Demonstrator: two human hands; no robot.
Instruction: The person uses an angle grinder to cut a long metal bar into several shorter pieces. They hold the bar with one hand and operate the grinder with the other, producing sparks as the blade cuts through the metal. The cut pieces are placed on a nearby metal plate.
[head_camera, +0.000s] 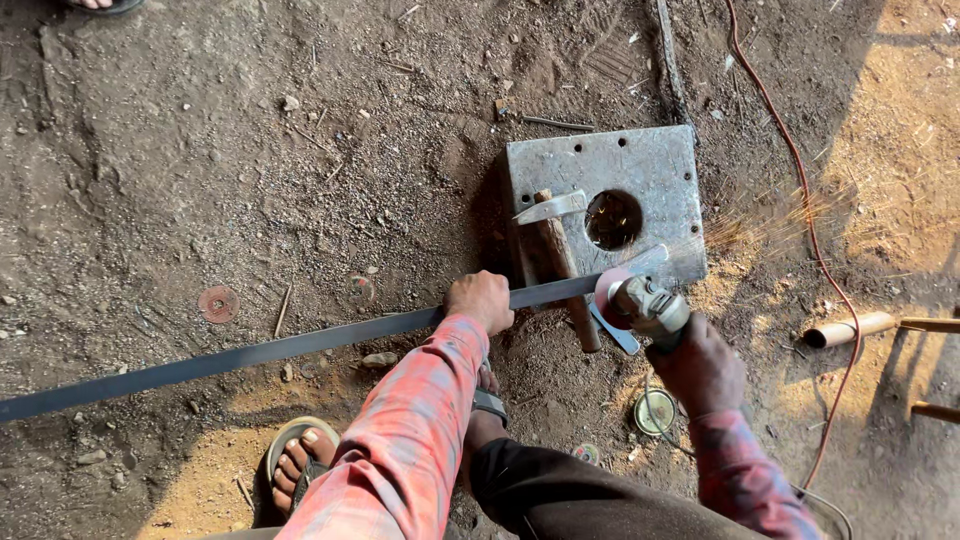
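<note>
Hands, grinder and steel strip on the dirt floor

Left hand (481, 299): mine, closed down over the long flat grey steel strip (250, 355), pressing it in place. The strip runs from the near left edge of the scene up to the right, its far end lying across the square grey metal plate with a round hole (640, 165).

Right hand (703, 368): mine, wrapped fully around the body of the grey angle grinder with its reddish cutting disc (636, 303). The disc meets the strip at the near edge of the plate; orange sparks (775, 222) fan out to the far right.

Hammer with wooden handle and steel head (556, 235): lying on the plate, just left of the hole, handle pointing near.

Orange cable (800, 190): trailing over the ground on the right, from far to near.

Short cream-coloured pipe piece (848, 329): on the ground, right of the grinder.

Worn round reddish disc (218, 303): flat in the dirt, far side of the strip, well left of my hand.

Sandalled foot (300, 462): mine, near left, below the strip.
</note>
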